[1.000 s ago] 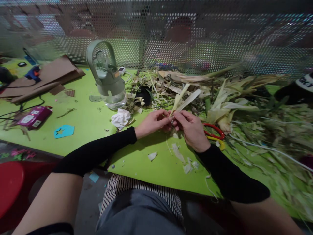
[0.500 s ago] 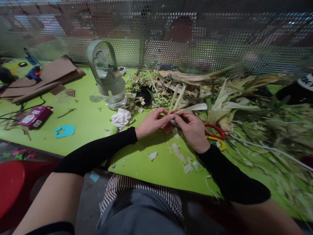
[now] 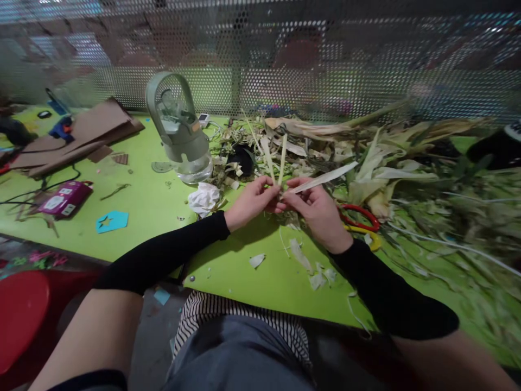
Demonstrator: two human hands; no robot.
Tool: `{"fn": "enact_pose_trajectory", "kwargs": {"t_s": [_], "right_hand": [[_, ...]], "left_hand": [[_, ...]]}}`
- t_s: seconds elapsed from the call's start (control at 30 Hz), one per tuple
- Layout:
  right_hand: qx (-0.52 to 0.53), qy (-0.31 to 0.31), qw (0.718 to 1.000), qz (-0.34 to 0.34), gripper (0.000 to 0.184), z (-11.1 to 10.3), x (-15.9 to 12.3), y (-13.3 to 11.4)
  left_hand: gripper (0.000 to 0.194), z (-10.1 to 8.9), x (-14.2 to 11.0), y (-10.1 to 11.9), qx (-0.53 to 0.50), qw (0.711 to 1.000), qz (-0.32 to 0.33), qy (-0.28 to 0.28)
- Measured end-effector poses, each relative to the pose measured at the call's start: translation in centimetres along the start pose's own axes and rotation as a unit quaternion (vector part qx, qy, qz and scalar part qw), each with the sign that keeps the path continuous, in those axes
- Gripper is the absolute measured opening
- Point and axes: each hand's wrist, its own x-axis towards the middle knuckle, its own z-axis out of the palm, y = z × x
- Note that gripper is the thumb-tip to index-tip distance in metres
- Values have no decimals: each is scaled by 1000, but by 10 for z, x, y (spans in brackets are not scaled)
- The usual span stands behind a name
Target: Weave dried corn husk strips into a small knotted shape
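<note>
Over the green table my left hand (image 3: 252,203) is closed, pinching pale corn husk strips (image 3: 268,157) that stick up from its fingertips in a V. Close beside it, my right hand (image 3: 321,217) pinches a long flat husk strip (image 3: 331,175) pointing up to the right. Both sets of fingertips nearly meet, and the lower ends of the strips are hidden between them. Scissors with a red and yellow handle (image 3: 375,221) lie just right of my right wrist. Small husk scraps (image 3: 257,261) are scattered on the table below my hands.
A heap of dried husks (image 3: 317,136) covers the back and right of the table (image 3: 228,282). Left of my hands stand a water bottle (image 3: 183,144) and crumpled tissue (image 3: 203,199). Farther left are a purple power strip (image 3: 65,199), a blue card (image 3: 112,221) and brown cardboard (image 3: 93,127).
The long strip in my right hand has swung from nearly level to slanting upward. The upright strips in my left hand have shifted left and spread apart. The view has moved slightly.
</note>
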Motion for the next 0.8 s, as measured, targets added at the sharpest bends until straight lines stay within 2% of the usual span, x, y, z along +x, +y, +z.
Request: {"fn": "enact_pose_trajectory", "kwargs": {"t_s": [0.07,0.2,0.3,0.37,0.47,0.53,0.6,0.7,0.8], "right_hand": [[-15,-10,1000,6,47,1,0,-1],[-27,25,999,-2,41,0,0,-2],[-47,4,999,1,36,-3,0,-2],[-33,2,999,4,38,-4,0,-1],[40,43,998,29,45,-2,1,1],[80,72,993,43,51,1,2,2],[92,83,991,41,52,3,3,2],[92,81,992,33,50,5,3,1],[111,75,990,47,46,4,3,1]], "left_hand": [[20,-1,-1,-2,26,1000,4,-17],[23,-8,0,1,75,995,26,-68],[19,-14,-1,8,100,989,2,-107],[17,-15,-1,11,86,992,-11,-96],[12,-13,-2,10,27,999,4,-34],[14,-11,-1,7,-7,1000,8,-13],[13,-10,-1,2,-19,999,5,-28],[11,-11,1,-4,1,997,13,-79],[14,-14,2,-6,23,993,62,-96]]}}
